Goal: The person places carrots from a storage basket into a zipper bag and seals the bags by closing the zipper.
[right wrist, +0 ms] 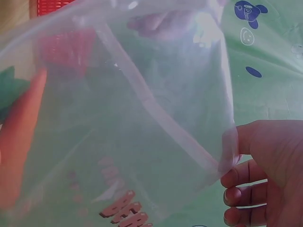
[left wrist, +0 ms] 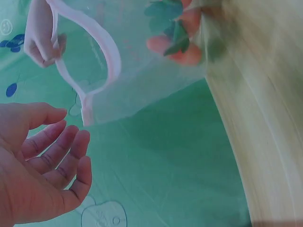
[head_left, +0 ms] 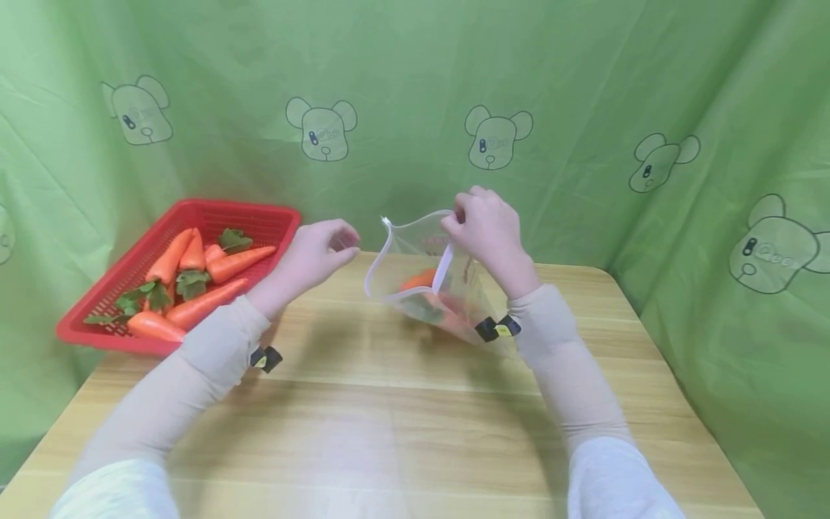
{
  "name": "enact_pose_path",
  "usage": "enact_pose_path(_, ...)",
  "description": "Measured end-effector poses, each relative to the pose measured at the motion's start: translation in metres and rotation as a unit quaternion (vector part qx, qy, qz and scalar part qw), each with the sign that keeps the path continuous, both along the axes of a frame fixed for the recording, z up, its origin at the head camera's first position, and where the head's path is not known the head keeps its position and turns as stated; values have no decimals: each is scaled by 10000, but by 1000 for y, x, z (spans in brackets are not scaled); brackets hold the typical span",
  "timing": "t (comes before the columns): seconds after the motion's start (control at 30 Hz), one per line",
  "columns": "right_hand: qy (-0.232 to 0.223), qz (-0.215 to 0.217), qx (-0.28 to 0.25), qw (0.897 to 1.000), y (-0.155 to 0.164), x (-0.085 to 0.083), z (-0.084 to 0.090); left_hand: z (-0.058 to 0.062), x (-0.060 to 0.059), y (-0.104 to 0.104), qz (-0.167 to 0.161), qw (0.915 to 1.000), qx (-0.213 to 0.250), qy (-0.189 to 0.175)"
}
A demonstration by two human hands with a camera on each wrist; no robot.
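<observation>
My right hand [head_left: 488,225] pinches the rim of a clear zip bag [head_left: 415,249], whose mouth gapes toward the left. Inside the bag lie carrots with green leaves; one orange carrot [head_left: 419,280] shows through the opening. In the right wrist view, thumb and forefinger grip the bag's edge, and a carrot [right wrist: 21,142] shows through the plastic. My left hand [head_left: 319,249] hovers just left of the bag mouth, apart from it. Its fingers are loosely bent and hold nothing, as the left wrist view of the left hand [left wrist: 47,165] shows.
A red plastic basket [head_left: 78,333] with several carrots [head_left: 171,256] and leaves stands at the left of the wooden table [head_left: 363,432]. Green curtains [head_left: 402,58] with bear-head prints hang behind the table and at its sides.
</observation>
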State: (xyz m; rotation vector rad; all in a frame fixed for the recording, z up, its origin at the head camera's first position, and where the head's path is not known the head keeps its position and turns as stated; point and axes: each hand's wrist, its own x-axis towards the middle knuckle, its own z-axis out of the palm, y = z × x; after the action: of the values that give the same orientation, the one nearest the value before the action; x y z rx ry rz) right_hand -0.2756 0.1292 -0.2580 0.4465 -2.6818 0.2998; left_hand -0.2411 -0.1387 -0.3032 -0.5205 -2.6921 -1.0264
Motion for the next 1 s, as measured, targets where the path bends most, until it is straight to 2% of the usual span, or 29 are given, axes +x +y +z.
enact_pose_path(0.57,-223,-85,-47,9997,3,-1,1,4,4,-60,776,9970,-43,24)
enact_pose_path(0.87,-236,-75,5,9997,1,0,-2,11,13,-97,1147,9930,71,-283)
enact_pose_path(1.0,-242,-67,21,9997,0,0,-2,12,13,-113,1423,9891,197,-313)
